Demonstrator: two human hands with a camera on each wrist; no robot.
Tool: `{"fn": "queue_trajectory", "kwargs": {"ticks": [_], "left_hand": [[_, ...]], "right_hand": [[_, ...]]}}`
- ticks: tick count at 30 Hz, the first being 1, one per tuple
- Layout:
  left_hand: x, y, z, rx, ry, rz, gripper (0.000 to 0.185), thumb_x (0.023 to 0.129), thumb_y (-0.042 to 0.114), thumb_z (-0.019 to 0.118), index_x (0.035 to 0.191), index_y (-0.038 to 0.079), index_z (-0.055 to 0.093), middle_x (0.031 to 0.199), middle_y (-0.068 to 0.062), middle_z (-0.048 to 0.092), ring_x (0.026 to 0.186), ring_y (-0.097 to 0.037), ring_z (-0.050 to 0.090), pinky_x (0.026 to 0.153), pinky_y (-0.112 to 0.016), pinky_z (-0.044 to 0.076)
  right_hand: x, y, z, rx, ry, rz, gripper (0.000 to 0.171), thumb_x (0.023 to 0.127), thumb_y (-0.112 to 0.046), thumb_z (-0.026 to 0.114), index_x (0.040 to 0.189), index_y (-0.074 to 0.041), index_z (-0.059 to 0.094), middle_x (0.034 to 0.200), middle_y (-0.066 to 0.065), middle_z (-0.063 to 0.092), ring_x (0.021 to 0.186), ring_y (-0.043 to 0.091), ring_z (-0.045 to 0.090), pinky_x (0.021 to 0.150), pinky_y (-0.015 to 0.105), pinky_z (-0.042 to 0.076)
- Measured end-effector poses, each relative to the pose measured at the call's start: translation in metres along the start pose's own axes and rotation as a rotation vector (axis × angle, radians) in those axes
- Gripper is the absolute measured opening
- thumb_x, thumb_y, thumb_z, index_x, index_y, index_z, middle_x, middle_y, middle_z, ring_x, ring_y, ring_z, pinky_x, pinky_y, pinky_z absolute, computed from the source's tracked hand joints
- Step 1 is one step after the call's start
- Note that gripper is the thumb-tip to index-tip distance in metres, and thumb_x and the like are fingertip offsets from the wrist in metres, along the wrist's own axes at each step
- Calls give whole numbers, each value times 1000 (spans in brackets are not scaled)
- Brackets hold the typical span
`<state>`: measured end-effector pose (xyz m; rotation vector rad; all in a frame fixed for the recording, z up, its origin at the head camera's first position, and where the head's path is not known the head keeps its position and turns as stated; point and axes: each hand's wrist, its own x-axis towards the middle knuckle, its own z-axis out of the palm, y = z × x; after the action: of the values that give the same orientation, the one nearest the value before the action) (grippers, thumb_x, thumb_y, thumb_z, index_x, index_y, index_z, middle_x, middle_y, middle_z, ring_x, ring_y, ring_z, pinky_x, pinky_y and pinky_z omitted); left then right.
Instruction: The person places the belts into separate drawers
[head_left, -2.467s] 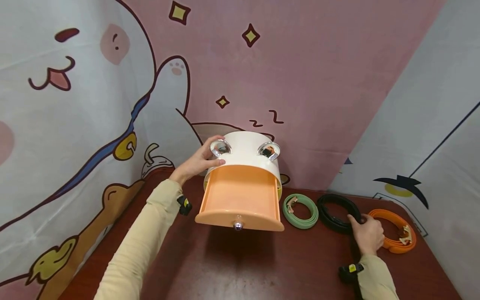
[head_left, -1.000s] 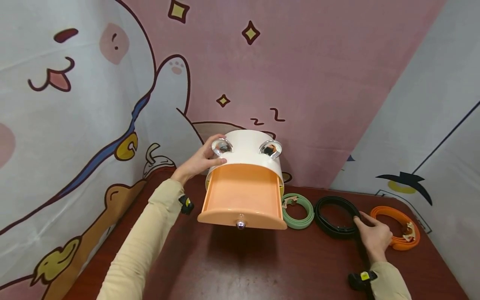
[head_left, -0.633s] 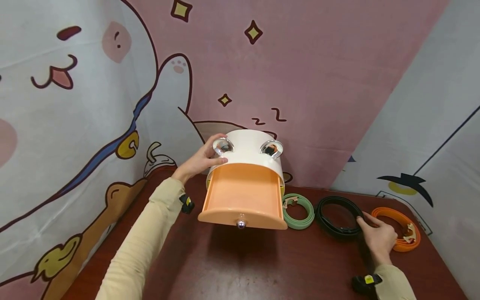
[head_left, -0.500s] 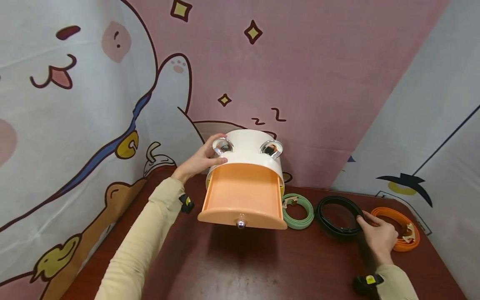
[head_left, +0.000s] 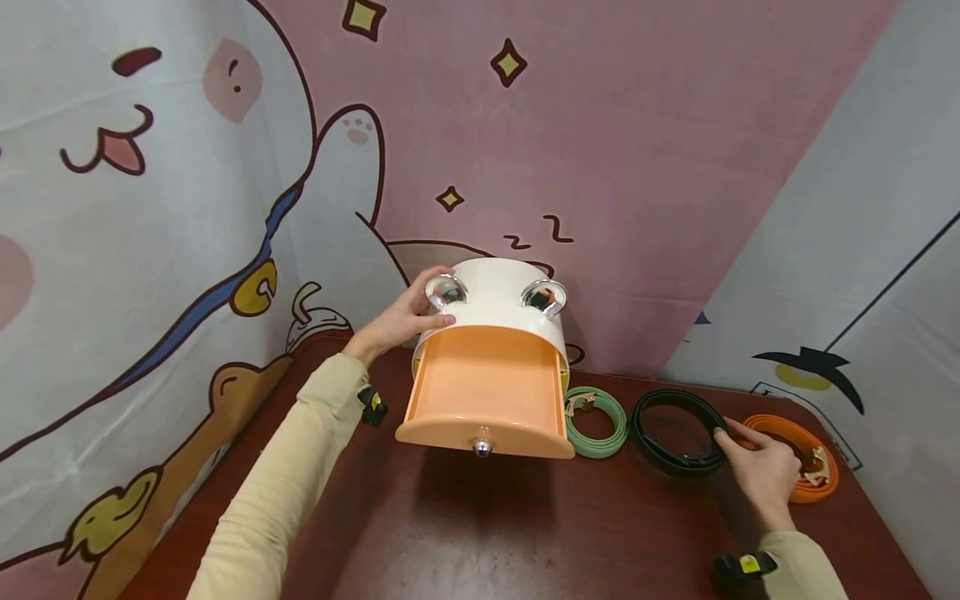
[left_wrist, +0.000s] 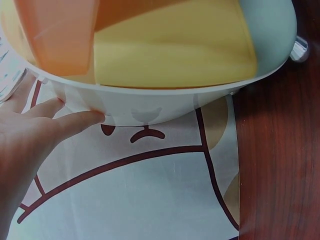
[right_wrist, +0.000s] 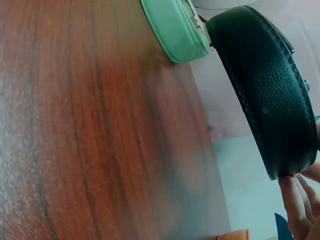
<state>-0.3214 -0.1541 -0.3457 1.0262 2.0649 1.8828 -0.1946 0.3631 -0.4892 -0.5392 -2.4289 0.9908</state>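
In the head view a white drawer box point(head_left: 491, 287) with two silver, eye-like knobs stands at the back of the table. Its orange drawer point(head_left: 487, 375) is pulled out toward me and holds nothing that I can see. My left hand point(head_left: 397, 323) grips the box's upper left side, thumb on the front, fingers around the left knob. At the right, my right hand point(head_left: 765, 475) pinches the right edge of a coiled black belt point(head_left: 678, 465) between thumb and fingers. The right wrist view shows the coil's stitched leather side; whether it touches the table I cannot tell.
A coiled green belt point(head_left: 618, 425) lies between the box and the black coil. Beyond my right hand is a coiled orange belt point(head_left: 810, 493), partly hidden by that hand. The brown table point(head_left: 525, 533) meets a printed cloth backdrop point(head_left: 600, 167) behind and at both sides.
My right hand has shifted right, and its hold on the black coil has moved to the coil's right edge. The left hand and the drawer box have stayed in place.
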Motion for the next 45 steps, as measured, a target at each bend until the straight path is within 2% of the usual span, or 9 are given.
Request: {"fn": "queue_trajectory", "kwargs": {"ticks": [5,12,18,23,32,38,45], "left_hand": [[-1,1,-1,36,12,-19,73,92,-9,59,149,11,18,125,-20,47,93,-24,55,75,-30,48],[0,1,-1,27,8,-14,73,91,-10,58,149,9,17,130,-21,46,102,-27,53,78,-30,48],[0,-1,-1,-3,-3,-1,73,91,-12,58,148,12,20,130,-22,45,101,-24,55,79,-30,49],[0,0,0,-4,-4,-2,73,91,-12,57,149,12,19,128,-21,46,97,-21,56,76,-29,49],[0,0,-1,5,-10,7,74,91,-13,57,149,6,15,126,-21,47,96,-21,55,76,-29,49],[-1,2,0,-1,-10,-3,74,92,-12,57,149,8,15,125,-20,47,92,-19,56,75,-29,49],[0,0,-1,9,-7,-2,73,92,-12,57,149,10,18,128,-21,46,97,-23,55,76,-29,49]], "right_hand": [[1,-4,-2,-4,-8,-3,43,87,-34,71,117,-3,70,66,17,63,72,29,44,60,35,23],[-2,-12,-3,6,-22,11,44,87,-36,72,117,-4,70,80,23,67,78,30,47,60,35,25],[-5,-17,-5,17,-25,11,44,86,-36,72,116,-4,70,67,17,63,78,29,47,60,34,25],[-7,-22,-5,6,-15,1,43,85,-37,74,115,-6,72,56,8,57,61,23,41,51,31,23],[-10,-32,-10,5,-21,-85,39,85,-33,74,113,-6,73,52,4,52,45,21,35,41,28,22],[-11,-40,-12,-9,-30,-138,37,84,-31,75,112,-6,73,56,5,58,44,20,34,40,28,22],[-11,-50,-17,6,-24,-205,35,84,-28,77,110,-5,74,44,2,47,37,18,27,37,25,18]]}}
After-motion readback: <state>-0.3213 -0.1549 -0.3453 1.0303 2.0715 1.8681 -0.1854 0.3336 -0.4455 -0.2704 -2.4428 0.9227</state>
